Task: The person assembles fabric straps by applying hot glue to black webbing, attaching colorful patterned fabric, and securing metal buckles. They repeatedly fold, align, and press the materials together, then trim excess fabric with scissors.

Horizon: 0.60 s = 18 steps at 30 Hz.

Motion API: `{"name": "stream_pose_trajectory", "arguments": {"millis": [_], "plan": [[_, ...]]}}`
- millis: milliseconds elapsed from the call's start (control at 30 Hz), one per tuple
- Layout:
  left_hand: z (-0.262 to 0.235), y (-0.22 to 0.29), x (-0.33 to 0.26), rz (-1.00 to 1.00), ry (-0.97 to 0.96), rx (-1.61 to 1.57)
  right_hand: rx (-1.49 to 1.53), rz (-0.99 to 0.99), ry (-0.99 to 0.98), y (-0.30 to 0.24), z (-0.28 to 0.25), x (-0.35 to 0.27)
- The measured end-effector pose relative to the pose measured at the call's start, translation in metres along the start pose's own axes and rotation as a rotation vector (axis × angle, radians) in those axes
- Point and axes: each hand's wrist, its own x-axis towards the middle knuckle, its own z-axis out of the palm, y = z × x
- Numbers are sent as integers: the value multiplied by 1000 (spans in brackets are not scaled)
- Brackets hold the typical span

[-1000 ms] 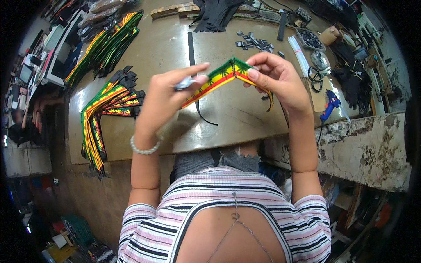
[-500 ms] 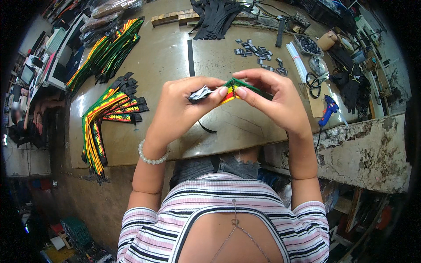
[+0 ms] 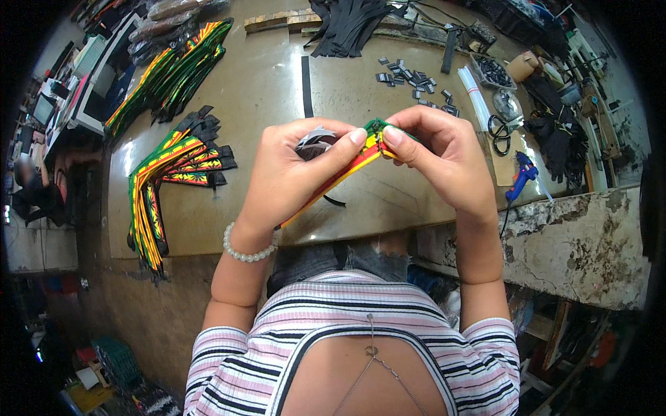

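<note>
A red, yellow and green patterned strap [image 3: 345, 173] is held up over the table's near edge, bent or folded at its upper end. My left hand [image 3: 277, 166] pinches it between thumb and fingers, and its striped length runs down behind that hand. A small grey-and-white bundle of flat pieces [image 3: 318, 142] is tucked in the same palm; what they are I cannot tell. Close beside the left thumb, my right hand [image 3: 447, 159] grips the folded end, with both thumbs nearly touching. My right fingers hide part of the green edge.
Patterned straps [image 3: 163, 156] lie fanned at left, with another bundle [image 3: 177, 73] beyond. Black straps [image 3: 350, 31], a single black strip [image 3: 307, 87] and small dark pieces [image 3: 409, 76] lie farther back. At right are scissors [image 3: 499, 133], white sticks [image 3: 474, 97] and a blue glue gun [image 3: 522, 177].
The strap has turned in my hands, and a longer red-and-yellow length now shows below the left thumb. My right hand has shifted slightly, its fingers curled closer around the folded end.
</note>
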Motion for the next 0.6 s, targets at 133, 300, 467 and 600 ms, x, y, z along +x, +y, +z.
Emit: {"name": "stream_pose_trajectory", "arguments": {"millis": [133, 300, 467, 600], "plan": [[5, 1, 2, 140, 21, 75, -140, -96, -34, 2, 1, -3], [6, -3, 1, 227, 47, 229, -488, -433, 184, 14, 13, -8], [-3, -12, -3, 175, 20, 477, -547, -430, 251, 43, 28, -12], [-13, -26, 0, 25, -100, 572, -377, -234, 266, 61, 34, -4]]}}
